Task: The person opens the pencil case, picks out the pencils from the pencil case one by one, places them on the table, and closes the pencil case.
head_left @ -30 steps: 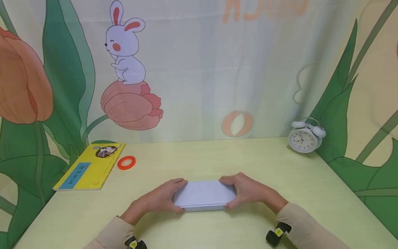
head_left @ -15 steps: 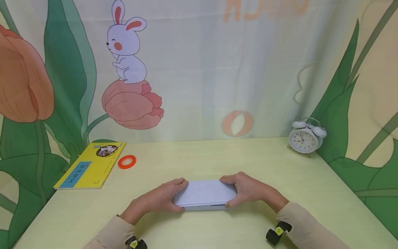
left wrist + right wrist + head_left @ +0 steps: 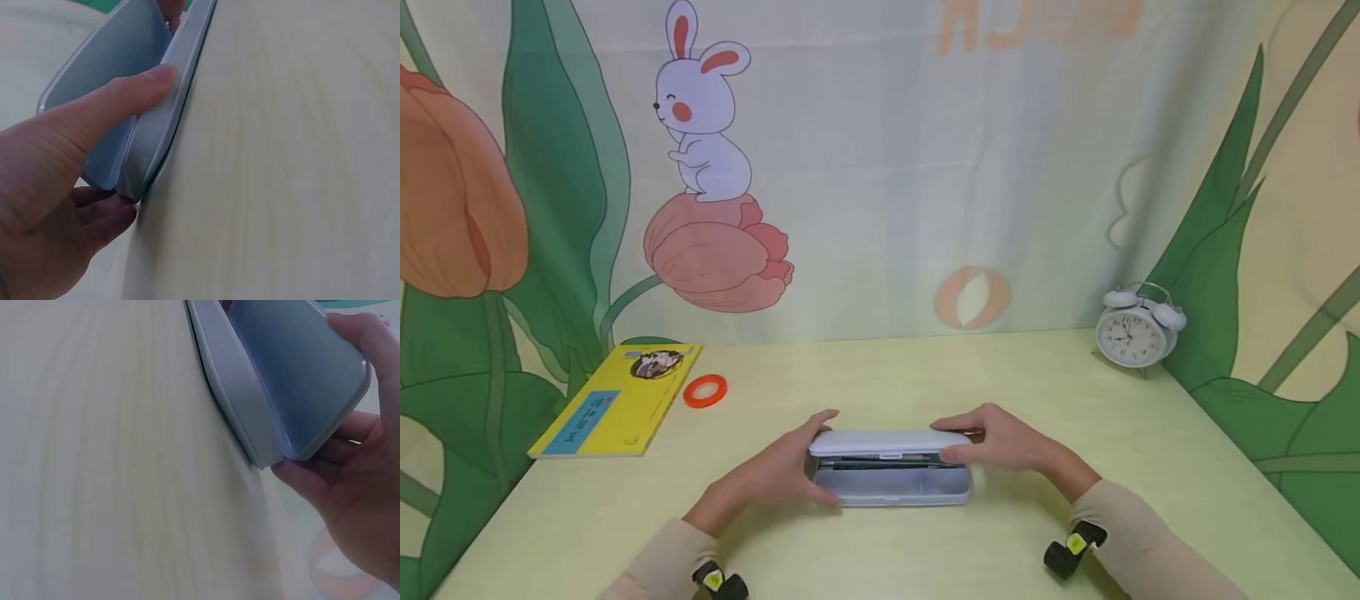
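While left hand (image 3: pixel 778 467) is gripping lower-centre white oblong plastic case (image 3: pixel 898 501), right hand (image 3: pixel 1002 442) is pinching lid (image 3: pixel 876 442), opening apparently requiring further tilt.

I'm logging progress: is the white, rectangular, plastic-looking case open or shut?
Open: the case has its smooth white lid tilted up, exposing slender, dark pencil-like items inside.

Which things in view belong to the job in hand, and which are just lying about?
Likely part of the job:
pale case, on the table
its lid, tilted open
dark pen-like items inside
left hand, gripping the case's end
right hand, holding the lid

Apparently just lying about, untouched:
yellow book
orange ring beside it
white alarm clock
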The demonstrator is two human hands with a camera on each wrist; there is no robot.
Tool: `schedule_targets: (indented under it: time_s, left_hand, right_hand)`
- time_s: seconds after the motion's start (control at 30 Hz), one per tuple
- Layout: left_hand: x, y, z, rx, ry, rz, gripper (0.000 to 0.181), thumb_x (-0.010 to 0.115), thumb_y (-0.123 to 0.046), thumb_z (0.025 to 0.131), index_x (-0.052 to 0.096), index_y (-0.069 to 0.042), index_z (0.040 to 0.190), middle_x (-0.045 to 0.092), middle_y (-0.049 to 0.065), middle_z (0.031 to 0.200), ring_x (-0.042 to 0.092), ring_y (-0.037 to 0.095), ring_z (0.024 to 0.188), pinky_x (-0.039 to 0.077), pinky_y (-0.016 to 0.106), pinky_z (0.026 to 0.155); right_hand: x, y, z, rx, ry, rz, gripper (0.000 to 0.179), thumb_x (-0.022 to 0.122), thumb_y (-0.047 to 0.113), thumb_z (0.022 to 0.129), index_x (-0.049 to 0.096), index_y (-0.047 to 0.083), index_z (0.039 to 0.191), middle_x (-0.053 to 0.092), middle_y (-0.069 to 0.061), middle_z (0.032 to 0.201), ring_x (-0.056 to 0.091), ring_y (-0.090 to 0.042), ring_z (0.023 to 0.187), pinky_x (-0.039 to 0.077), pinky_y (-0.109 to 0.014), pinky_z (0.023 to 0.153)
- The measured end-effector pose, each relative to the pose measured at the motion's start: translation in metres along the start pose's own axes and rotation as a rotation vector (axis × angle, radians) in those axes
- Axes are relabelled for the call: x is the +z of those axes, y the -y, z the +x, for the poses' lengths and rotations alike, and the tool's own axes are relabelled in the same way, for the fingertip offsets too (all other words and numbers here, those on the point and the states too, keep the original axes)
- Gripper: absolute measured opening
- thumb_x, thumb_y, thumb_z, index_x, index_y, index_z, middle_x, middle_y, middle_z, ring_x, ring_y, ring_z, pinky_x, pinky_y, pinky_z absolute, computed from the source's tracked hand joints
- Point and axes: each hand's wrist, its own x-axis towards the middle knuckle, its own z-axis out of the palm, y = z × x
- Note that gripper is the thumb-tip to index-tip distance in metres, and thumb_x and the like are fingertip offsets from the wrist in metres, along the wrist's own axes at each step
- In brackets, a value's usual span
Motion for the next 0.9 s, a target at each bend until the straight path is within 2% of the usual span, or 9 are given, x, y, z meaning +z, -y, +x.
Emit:
schedule_targets:
  time_s: [0.17,0.3,0.43,0.5,0.6,0.67,0.77,0.83,0.9]
  left_hand:
    - [-0.005,0.006,-0.003,-0.084,-0.042,-0.009,0.131,0.095,-0.045,0.061,0.015,-0.011,0.159,0.059,0.007,0.125,0.055,0.022,0.109,0.043,0.047,0.094]
    - [-0.006,0.007,-0.002,-0.076,-0.042,-0.035,0.136,0.096,-0.042,0.062,0.007,-0.009,0.160,0.059,0.005,0.127,0.055,0.022,0.107,0.042,0.045,0.091]
    - [-0.004,0.006,-0.002,-0.084,-0.044,-0.046,0.140,0.096,-0.042,0.062,0.002,-0.005,0.160,0.058,0.005,0.128,0.054,0.020,0.107,0.043,0.044,0.093]
    - [-0.004,0.006,-0.001,-0.089,-0.043,-0.053,0.141,0.096,-0.042,0.062,0.002,-0.003,0.159,0.057,0.005,0.127,0.054,0.020,0.107,0.043,0.044,0.094]
    - [-0.003,0.007,-0.001,-0.090,-0.042,-0.063,0.140,0.096,-0.041,0.062,0.002,-0.003,0.159,0.056,0.005,0.127,0.053,0.020,0.107,0.043,0.044,0.094]
    - [-0.002,0.006,0.000,-0.093,-0.043,-0.066,0.140,0.096,-0.040,0.062,0.002,-0.003,0.159,0.056,0.004,0.126,0.052,0.020,0.107,0.043,0.044,0.094]
    - [-0.002,0.005,0.000,-0.099,-0.044,-0.066,0.139,0.096,-0.040,0.063,0.003,-0.004,0.159,0.055,0.003,0.126,0.053,0.020,0.108,0.043,0.044,0.095]
    - [-0.002,0.004,0.000,-0.101,-0.045,-0.066,0.139,0.096,-0.040,0.063,0.004,-0.002,0.159,0.055,0.003,0.126,0.053,0.020,0.108,0.043,0.044,0.095]
    - [-0.001,0.003,0.000,-0.100,-0.042,-0.065,0.138,0.096,-0.040,0.063,0.004,0.000,0.159,0.055,0.003,0.125,0.052,0.020,0.108,0.043,0.044,0.094]
  right_hand:
    - [-0.001,-0.005,0.003,-0.017,-0.131,0.093,0.038,0.062,0.029,0.101,0.068,0.001,0.126,0.069,-0.011,0.120,0.067,-0.023,0.108,0.053,-0.033,0.087]
    - [0.000,-0.005,0.007,-0.083,-0.422,0.091,0.035,0.068,0.023,0.097,0.069,0.000,0.124,0.071,-0.017,0.112,0.072,-0.028,0.092,0.057,-0.031,0.073]
    - [0.000,-0.002,0.008,-0.210,-0.742,-0.107,0.027,0.082,0.007,0.083,0.076,0.004,0.109,0.075,-0.009,0.092,0.073,-0.021,0.068,0.054,-0.023,0.059]
    - [0.001,0.000,0.009,-0.269,-0.798,-0.220,0.023,0.083,-0.001,0.078,0.077,0.004,0.099,0.075,-0.007,0.087,0.072,-0.018,0.067,0.054,-0.023,0.059]
    - [0.003,0.001,0.009,-0.281,-0.766,-0.351,0.019,0.082,-0.005,0.077,0.077,0.001,0.095,0.075,-0.009,0.090,0.072,-0.019,0.072,0.056,-0.027,0.063]
    - [0.004,0.003,0.008,-0.227,-0.679,-0.393,0.025,0.082,0.003,0.081,0.075,-0.004,0.105,0.073,-0.016,0.103,0.073,-0.026,0.085,0.058,-0.034,0.071]
    - [0.005,0.008,0.006,-0.075,-0.478,-0.413,0.061,0.078,0.030,0.088,0.060,-0.011,0.130,0.059,-0.026,0.133,0.062,-0.037,0.117,0.050,-0.047,0.092]
    - [0.007,0.009,0.003,0.024,-0.309,-0.407,0.091,0.074,0.049,0.088,0.041,-0.013,0.145,0.037,-0.029,0.152,0.041,-0.041,0.138,0.037,-0.051,0.107]
    - [0.009,0.009,0.000,0.087,-0.166,-0.398,0.109,0.069,0.060,0.087,0.022,-0.013,0.152,0.017,-0.029,0.160,0.020,-0.042,0.147,0.024,-0.055,0.113]
